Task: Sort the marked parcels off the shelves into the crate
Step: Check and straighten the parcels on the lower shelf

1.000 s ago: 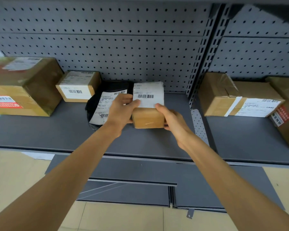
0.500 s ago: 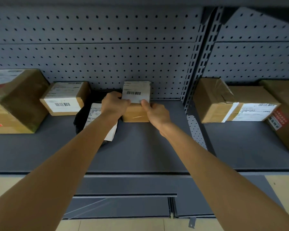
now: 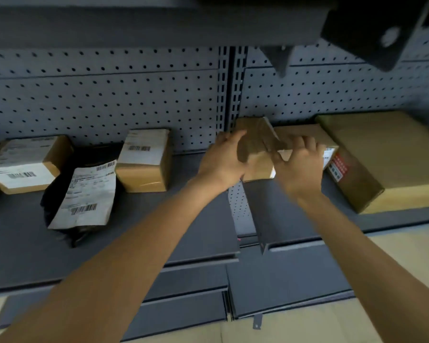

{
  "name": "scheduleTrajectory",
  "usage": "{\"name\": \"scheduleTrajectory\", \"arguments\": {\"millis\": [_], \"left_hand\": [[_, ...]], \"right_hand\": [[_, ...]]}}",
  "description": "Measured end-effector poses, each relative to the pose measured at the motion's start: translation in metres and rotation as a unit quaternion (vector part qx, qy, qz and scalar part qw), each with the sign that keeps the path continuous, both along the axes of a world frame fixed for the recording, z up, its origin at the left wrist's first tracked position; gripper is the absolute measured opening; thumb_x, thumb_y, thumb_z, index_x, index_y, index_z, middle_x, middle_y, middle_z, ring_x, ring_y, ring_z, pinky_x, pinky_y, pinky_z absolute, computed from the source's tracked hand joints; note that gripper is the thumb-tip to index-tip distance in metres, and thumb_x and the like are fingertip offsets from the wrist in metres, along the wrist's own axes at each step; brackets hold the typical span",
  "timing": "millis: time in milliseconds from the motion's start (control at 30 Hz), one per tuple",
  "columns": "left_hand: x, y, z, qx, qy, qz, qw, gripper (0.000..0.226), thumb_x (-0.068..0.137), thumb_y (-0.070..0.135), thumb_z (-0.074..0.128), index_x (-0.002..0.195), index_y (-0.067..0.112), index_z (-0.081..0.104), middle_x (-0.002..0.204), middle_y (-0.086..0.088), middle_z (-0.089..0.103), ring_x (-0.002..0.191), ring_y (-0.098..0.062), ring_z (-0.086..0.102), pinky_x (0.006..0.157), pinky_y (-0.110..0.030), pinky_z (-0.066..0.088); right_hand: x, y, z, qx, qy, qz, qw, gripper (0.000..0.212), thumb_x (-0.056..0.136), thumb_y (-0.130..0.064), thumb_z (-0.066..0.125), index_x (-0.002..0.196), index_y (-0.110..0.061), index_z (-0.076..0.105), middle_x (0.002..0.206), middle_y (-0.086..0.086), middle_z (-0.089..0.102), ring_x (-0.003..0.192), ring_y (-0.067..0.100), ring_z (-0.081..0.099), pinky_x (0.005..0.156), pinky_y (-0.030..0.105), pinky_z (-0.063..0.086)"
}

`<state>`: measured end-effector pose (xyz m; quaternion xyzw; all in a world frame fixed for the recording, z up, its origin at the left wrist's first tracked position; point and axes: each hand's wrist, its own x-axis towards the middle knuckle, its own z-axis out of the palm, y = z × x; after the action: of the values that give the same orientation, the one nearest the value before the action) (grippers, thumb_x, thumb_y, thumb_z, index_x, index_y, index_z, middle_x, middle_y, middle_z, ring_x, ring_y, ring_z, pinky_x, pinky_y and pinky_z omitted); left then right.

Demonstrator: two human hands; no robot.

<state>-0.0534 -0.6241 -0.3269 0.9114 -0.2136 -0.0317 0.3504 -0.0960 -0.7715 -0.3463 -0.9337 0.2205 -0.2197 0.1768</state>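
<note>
Two hands meet on one parcel in the head view, at centre right of the frame. The left hand (image 3: 223,159) grips the left end of a brown tape-wrapped cardboard parcel (image 3: 255,144), fingers curled round its side. The right hand (image 3: 300,167) holds the other end, fingers over the top and thumb on the front face, though blur softens the detail.

The parcel sits at the left edge of the right bay of the grey metal shelf (image 3: 282,209). It is close against a flat brown box (image 3: 305,131) behind it and near a large olive-brown carton (image 3: 362,154) at the right. In the left bay lie a small brown box with a white barcode label (image 3: 144,159) and a black plastic mailer bag with a white label (image 3: 82,194). No crate is in view.

Glossy tape could let the parcel slip if the grip is light. Drawing it out may drag the flat box forward with it. Its mark is hidden, so the wrong parcel could get sorted.
</note>
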Motion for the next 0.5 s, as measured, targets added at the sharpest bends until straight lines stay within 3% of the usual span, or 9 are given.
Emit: {"name": "scheduleTrajectory", "arguments": {"millis": [100, 200, 267, 300, 367, 433, 500], "left_hand": [[-0.004, -0.031, -0.014, -0.013, 0.01, 0.0, 1.0, 0.066, 0.083, 0.02, 0.069, 0.142, 0.024, 0.04, 0.145, -0.006, 0.037, 0.126, -0.024, 0.046, 0.099, -0.026, 0.036], [-0.002, -0.043, -0.023, -0.025, -0.017, 0.072, 0.997, 0.042, 0.087, 0.013, 0.06, 0.127, 0.023, 0.055, 0.135, -0.006, 0.043, 0.112, -0.025, 0.055, 0.087, -0.021, 0.036], [0.003, -0.042, -0.025, -0.037, -0.015, 0.103, 0.994, 0.037, 0.087, 0.009, 0.057, 0.121, 0.023, 0.058, 0.132, -0.006, 0.045, 0.11, -0.025, 0.057, 0.09, -0.02, 0.035], [0.005, -0.039, -0.026, -0.044, -0.013, 0.105, 0.993, 0.035, 0.087, 0.009, 0.057, 0.119, 0.023, 0.059, 0.131, -0.007, 0.046, 0.108, -0.025, 0.057, 0.092, -0.02, 0.036], [0.005, -0.031, -0.028, -0.071, -0.012, 0.108, 0.991, 0.033, 0.087, 0.008, 0.057, 0.118, 0.019, 0.061, 0.128, -0.007, 0.048, 0.105, -0.021, 0.058, 0.094, -0.022, 0.04], [0.004, -0.019, -0.03, -0.125, 0.006, 0.12, 0.985, 0.031, 0.088, 0.005, 0.058, 0.117, 0.015, 0.062, 0.127, -0.007, 0.051, 0.1, -0.015, 0.056, 0.095, -0.023, 0.042], [0.002, -0.006, -0.03, -0.206, 0.049, 0.125, 0.969, 0.029, 0.089, 0.002, 0.059, 0.117, 0.009, 0.061, 0.125, -0.01, 0.054, 0.103, -0.019, 0.059, 0.096, -0.032, 0.049]], "right_hand": [[-0.007, -0.014, -0.008, 0.146, -0.028, 0.024, 0.989, 0.025, 0.09, -0.018, 0.06, 0.109, -0.003, 0.065, 0.111, 0.018, 0.063, 0.107, 0.036, 0.053, 0.087, 0.035, 0.037], [-0.009, -0.017, -0.012, 0.33, -0.018, 0.029, 0.943, 0.018, 0.088, -0.02, 0.063, 0.105, -0.017, 0.064, 0.105, 0.008, 0.067, 0.089, 0.023, 0.06, 0.073, 0.028, 0.047], [-0.008, -0.018, -0.015, 0.441, -0.003, 0.018, 0.897, 0.025, 0.087, -0.022, 0.065, 0.112, -0.018, 0.063, 0.11, 0.006, 0.067, 0.096, 0.022, 0.061, 0.087, 0.034, 0.051], [-0.008, -0.019, -0.016, 0.48, 0.004, 0.014, 0.877, 0.03, 0.087, -0.023, 0.066, 0.116, -0.016, 0.062, 0.111, 0.006, 0.066, 0.101, 0.022, 0.06, 0.092, 0.038, 0.05], [-0.008, -0.018, -0.019, 0.531, 0.013, 0.021, 0.847, 0.029, 0.089, -0.025, 0.064, 0.117, -0.015, 0.062, 0.104, 0.005, 0.065, 0.096, 0.019, 0.06, 0.087, 0.035, 0.052], [-0.009, -0.014, -0.02, 0.577, 0.002, 0.032, 0.816, 0.014, 0.092, -0.029, 0.06, 0.1, -0.018, 0.064, 0.099, 0.003, 0.065, 0.091, 0.017, 0.059, 0.079, 0.03, 0.052], [-0.01, -0.008, -0.02, 0.618, -0.009, 0.029, 0.786, 0.014, 0.093, -0.035, 0.058, 0.091, -0.022, 0.061, 0.097, 0.001, 0.066, 0.093, 0.019, 0.062, 0.077, 0.028, 0.052]]}}
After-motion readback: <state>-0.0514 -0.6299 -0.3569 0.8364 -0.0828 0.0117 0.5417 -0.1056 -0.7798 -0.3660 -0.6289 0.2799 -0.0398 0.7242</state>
